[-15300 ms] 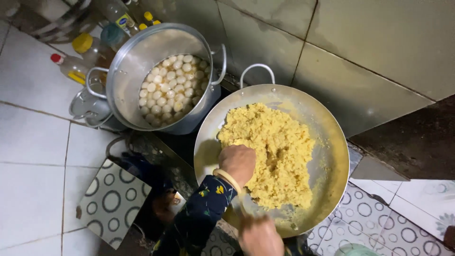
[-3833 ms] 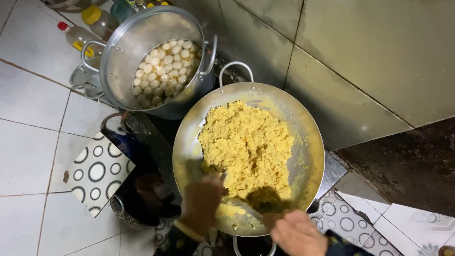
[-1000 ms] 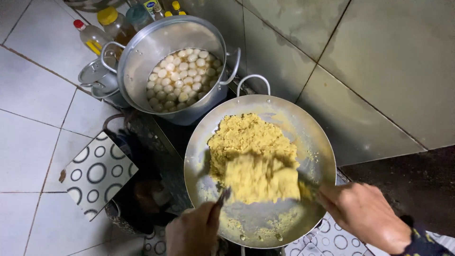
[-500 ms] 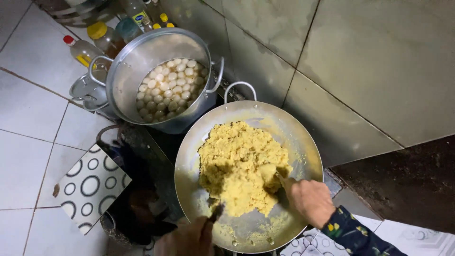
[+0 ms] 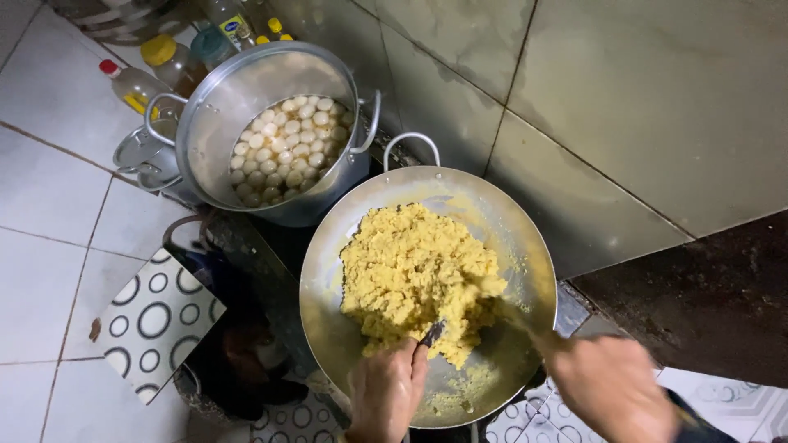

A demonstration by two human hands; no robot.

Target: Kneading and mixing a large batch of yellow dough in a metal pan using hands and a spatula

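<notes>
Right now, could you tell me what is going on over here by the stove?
A person is working a yellow crumbly mixture in a wide metal pan. The left hand holds a dark-tipped utensil at the near edge of the heap, and the right hand, blurred, holds a second tool reaching into the mixture. Beside the pan stands a large metal pot filled with small pale balls.

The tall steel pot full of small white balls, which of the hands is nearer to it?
Left. The left hand is at the wide metal pan's near rim, below the tall steel pot. The right hand is farther off, at the pan's lower right.
</notes>
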